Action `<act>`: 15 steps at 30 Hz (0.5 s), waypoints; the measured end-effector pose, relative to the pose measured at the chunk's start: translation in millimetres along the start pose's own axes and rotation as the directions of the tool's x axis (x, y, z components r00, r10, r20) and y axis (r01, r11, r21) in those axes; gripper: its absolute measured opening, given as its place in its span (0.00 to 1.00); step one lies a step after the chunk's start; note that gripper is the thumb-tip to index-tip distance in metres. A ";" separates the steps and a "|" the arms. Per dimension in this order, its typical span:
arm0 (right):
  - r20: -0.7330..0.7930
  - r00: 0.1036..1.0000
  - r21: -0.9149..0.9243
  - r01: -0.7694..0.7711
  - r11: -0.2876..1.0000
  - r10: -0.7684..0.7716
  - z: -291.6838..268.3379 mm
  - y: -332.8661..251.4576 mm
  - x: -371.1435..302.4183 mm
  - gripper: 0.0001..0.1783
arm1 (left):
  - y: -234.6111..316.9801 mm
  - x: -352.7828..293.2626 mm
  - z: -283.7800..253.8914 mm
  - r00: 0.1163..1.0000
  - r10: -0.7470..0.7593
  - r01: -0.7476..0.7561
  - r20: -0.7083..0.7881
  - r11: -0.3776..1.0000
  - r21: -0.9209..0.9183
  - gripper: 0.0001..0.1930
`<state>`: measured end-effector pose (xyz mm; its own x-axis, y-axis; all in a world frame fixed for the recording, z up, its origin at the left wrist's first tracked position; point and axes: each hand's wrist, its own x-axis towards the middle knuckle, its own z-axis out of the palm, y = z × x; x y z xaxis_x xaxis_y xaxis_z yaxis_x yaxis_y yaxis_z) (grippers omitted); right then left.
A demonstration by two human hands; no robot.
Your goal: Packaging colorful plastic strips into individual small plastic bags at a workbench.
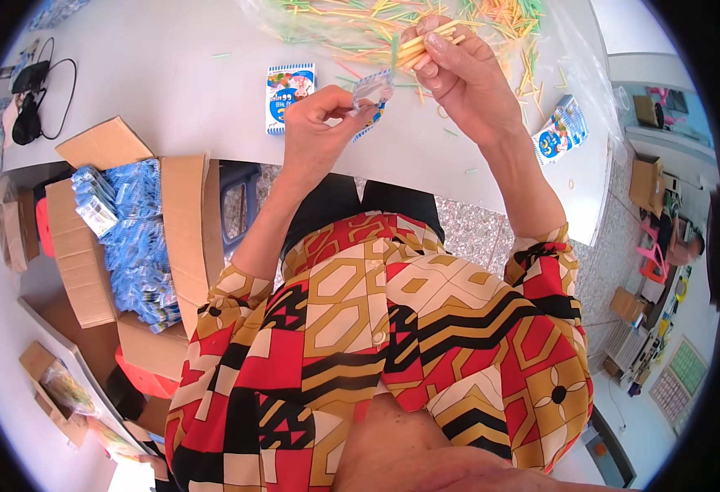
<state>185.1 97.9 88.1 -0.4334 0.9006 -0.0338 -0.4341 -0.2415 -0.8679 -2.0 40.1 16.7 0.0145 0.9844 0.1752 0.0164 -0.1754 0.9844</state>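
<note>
My left hand [320,123] pinches a small blue-and-white printed packet [370,88] with a see-through part, held over the white table. To its right and a little farther off, my right hand [476,86] is closed on a bunch of thin yellow sticks [413,56], their ends poking out past the fingertips. A pale green stick [394,51] stands up by the packet's upper end; I cannot tell whether it is inside. Flat on the table, just left of my left hand, lies another blue-and-white packet [289,98]. A further packet [560,131] lies right of my right wrist.
At the far side, a clear plastic sheet [589,82] holds a heap of coloured sticks [335,23]. An open cardboard box [85,246] full of blue packets [138,238] stands at my left. Black corded items [28,119] lie far left. Another person [686,246] is at the right.
</note>
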 end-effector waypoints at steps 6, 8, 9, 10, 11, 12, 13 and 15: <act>0.082 0.996 -0.147 -0.016 0.989 0.029 -1.6 7.2 -2.2 0.08 | 4.4 -0.7 -0.1 0.999 -0.030 0.030 0.014 0.999 0.018 0.05; 0.035 0.999 -0.193 -0.022 0.981 0.029 0.2 8.6 -4.4 0.07 | 4.9 -1.1 -0.8 0.999 -0.039 0.038 0.019 0.999 0.019 0.06; -0.015 1.000 -0.239 -0.028 0.971 0.025 1.3 9.3 -5.6 0.07 | 6.2 -1.1 -1.7 0.998 -0.048 0.046 0.029 0.997 0.060 0.06; -0.014 1.000 -0.238 -0.028 0.971 0.025 1.5 9.0 -6.4 0.07 | 7.4 -1.0 -2.4 0.998 -0.058 0.054 0.038 0.993 0.101 0.06; -0.009 1.000 -0.307 -0.010 0.952 0.008 1.7 7.1 -7.6 0.07 | 8.4 -1.1 -2.3 0.998 -0.057 0.053 0.039 0.993 0.101 0.06; -0.003 1.000 -0.375 0.008 0.927 -0.010 2.0 5.4 -8.2 0.06 | 9.3 -1.1 -2.2 0.998 -0.051 0.046 0.039 0.993 0.107 0.07; -0.004 1.000 -0.375 0.009 0.927 -0.011 2.5 4.1 -8.4 0.06 | 10.1 -1.2 -2.1 0.998 -0.044 0.039 0.041 0.993 0.112 0.07; 0.003 0.999 -0.539 0.042 0.842 -0.048 2.9 2.1 -8.7 0.06 | 10.7 -1.5 -2.6 0.997 -0.057 0.050 0.045 0.989 0.136 0.07</act>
<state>185.7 88.5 88.0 -0.4148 0.9099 0.0093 0.0418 0.0293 -0.9987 -4.4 36.7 27.0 0.0581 0.9913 0.1178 0.1526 -0.1255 0.9803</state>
